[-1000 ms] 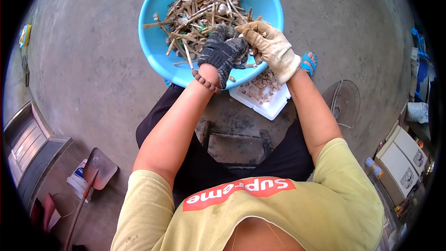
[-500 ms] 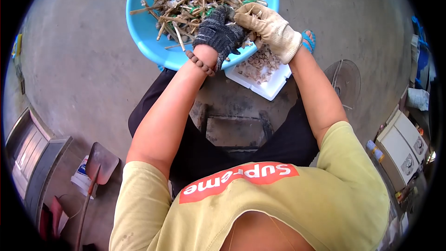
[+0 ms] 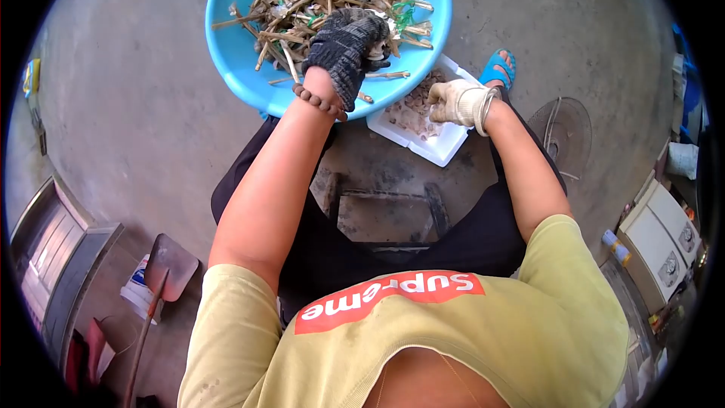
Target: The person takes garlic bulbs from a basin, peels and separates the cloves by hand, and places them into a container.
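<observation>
My left hand (image 3: 346, 49), in a dark grey knitted glove, is closed over the near part of a blue basin (image 3: 234, 68), with pale garlic pieces (image 3: 381, 49) showing at its fingers. Dry garlic stalks and bulbs (image 3: 302, 0) fill the basin, with bits of green netting among them. My right hand (image 3: 455, 103), in a cream glove, hangs over a white foam tray (image 3: 436, 153) of loose cloves (image 3: 411, 117). Its fingers are curled downward, and whatever they may hold is hidden.
A sandalled foot (image 3: 498, 69) is beyond the tray, and a round fan guard (image 3: 560, 136) lies to the right. A low stool frame (image 3: 385, 193) sits between my legs. A shovel (image 3: 172, 267) and a white bucket (image 3: 140, 291) are at left, cartons (image 3: 661, 245) at right.
My right hand has parted from my left and moved down and right over the tray. My left hand has shifted slightly left. The basin sits higher in view than one second ago.
</observation>
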Motion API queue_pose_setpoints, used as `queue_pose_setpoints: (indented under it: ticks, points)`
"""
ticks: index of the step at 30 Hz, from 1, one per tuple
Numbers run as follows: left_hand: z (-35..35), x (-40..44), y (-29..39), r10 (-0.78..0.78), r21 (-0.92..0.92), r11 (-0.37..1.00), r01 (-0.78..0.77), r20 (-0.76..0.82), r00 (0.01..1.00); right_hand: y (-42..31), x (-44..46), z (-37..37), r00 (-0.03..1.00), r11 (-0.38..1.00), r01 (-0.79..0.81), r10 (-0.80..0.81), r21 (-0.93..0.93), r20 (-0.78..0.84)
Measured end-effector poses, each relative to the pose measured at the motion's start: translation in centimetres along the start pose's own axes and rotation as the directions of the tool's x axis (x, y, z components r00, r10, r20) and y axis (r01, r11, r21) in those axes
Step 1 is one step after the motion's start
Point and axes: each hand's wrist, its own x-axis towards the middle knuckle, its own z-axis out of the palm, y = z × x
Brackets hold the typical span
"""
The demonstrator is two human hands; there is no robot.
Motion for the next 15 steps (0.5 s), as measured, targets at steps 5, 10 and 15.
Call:
queue_pose_setpoints:
  ticks: [5, 10, 15]
  points:
    - [1.1, -0.1, -0.6, -0.322, -0.416, 0.865, 0.281, -0.029, 0.946, 0.0, -0.1, -2.0, 0.899, 0.976, 0.15, -0.068, 0.156, -0.433]
    - [2.6, 0.3, -1.5, -0.454, -0.839, 0.307, 0.449, 0.286, 0.844, -3.2, -0.7, -4.6, 0.751, 0.574, 0.513, 0.06, 0.638, -0.658]
    - [-0.1, 0.5, 1.1, -0.423, -0.925, -0.123, 0.36, 0.377, 0.824, -5.5, 0.2, -4.1, 0.633, 0.715, 0.562, -0.047, 0.416, -0.773]
